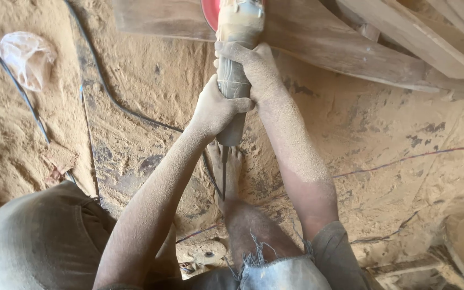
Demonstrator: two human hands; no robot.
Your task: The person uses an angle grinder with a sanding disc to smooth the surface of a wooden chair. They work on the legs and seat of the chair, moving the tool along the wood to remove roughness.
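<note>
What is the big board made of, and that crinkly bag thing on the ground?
The board looks like bare, unpainted wood: brown grain streaks show, dulled by dust. The bag seems to be thin clear plastic: see-through, crumpled and shiny. Both hands, left hand and right hand, grip a dusty angle grinder against the board.

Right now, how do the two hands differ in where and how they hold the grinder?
The right hand sits higher on the grinder, near the red disc; the left hand sits lower, near the tail where the cable leaves. The right arm comes in from the right, the left arm from the lower left. Both wrap their fingers around the body, and both are coated in sawdust.
</note>
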